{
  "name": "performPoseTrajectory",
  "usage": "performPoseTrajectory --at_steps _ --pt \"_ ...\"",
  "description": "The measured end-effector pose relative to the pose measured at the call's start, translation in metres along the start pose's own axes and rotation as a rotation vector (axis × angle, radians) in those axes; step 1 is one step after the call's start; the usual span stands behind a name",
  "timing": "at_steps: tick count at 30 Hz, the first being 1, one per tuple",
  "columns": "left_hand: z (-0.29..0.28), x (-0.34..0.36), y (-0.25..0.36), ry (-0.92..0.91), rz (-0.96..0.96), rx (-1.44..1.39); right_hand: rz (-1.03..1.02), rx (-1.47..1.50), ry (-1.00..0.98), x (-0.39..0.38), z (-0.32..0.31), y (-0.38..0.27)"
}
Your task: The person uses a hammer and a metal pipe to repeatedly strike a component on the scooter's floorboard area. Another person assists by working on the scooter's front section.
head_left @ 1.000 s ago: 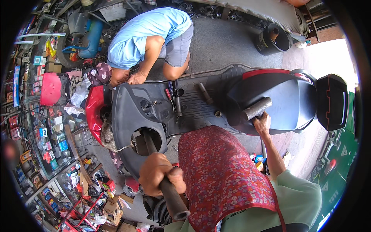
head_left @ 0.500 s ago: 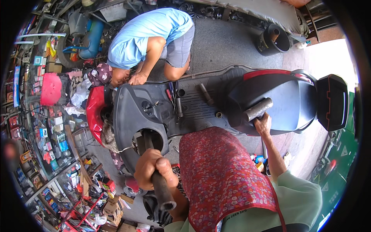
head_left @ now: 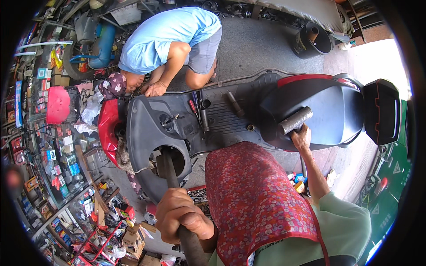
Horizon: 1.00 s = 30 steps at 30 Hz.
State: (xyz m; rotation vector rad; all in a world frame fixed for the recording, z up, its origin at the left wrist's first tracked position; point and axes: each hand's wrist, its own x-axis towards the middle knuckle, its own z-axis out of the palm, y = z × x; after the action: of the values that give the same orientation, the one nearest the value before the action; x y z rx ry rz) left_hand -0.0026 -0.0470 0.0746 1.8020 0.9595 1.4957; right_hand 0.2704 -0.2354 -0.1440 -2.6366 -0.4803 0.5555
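Observation:
My left hand (head_left: 184, 216) is wrapped round a long metal pipe (head_left: 169, 168). Its far part reaches into the round opening of the scooter's grey front panel (head_left: 151, 119); the near end runs toward the lower edge. Over the black scooter seat (head_left: 328, 113), my right hand (head_left: 302, 138) grips a hammer with a thick cylindrical metal head (head_left: 296, 120). On the footboard (head_left: 222, 117) lie screwdrivers (head_left: 193, 107), a socket (head_left: 204, 120), a metal tube (head_left: 235, 104) and a small ring (head_left: 250, 128).
Across the scooter, a person in a blue shirt (head_left: 171, 37) crouches with hands at the front panel. A black bucket (head_left: 313, 41) stands at the far right. Shelves of packaged parts (head_left: 62, 155) fill the left. Small tools and bottles (head_left: 299, 181) lie on the floor.
My left hand has moved nearer and down with the pipe, whose hollow near end has left plain view. My right hand stays over the seat with the hammer.

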Motion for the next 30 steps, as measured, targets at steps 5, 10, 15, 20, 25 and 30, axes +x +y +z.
performPoseTrajectory --at_steps 5,10,15,20,25,30 --pt "0.002 -0.007 -0.014 -0.017 0.032 0.006 0.008 -0.013 -0.008 0.001 0.001 0.002" --pt "-0.002 -0.013 -0.044 0.088 -0.057 0.105 0.008 0.001 -0.01 -0.001 -0.002 -0.006" --pt "-0.012 -0.018 -0.065 0.11 -0.256 0.307 -0.017 -0.027 -0.008 0.002 0.002 0.008" --pt "-0.006 -0.012 -0.069 0.131 -0.329 0.305 -0.022 -0.005 -0.01 0.003 0.001 0.005" --pt "-0.012 -0.024 -0.089 0.126 -0.345 0.297 0.001 0.0 -0.002 0.002 0.003 0.006" --pt "-0.013 -0.027 -0.09 0.114 -0.365 0.278 0.004 0.014 -0.003 0.001 0.001 0.002"
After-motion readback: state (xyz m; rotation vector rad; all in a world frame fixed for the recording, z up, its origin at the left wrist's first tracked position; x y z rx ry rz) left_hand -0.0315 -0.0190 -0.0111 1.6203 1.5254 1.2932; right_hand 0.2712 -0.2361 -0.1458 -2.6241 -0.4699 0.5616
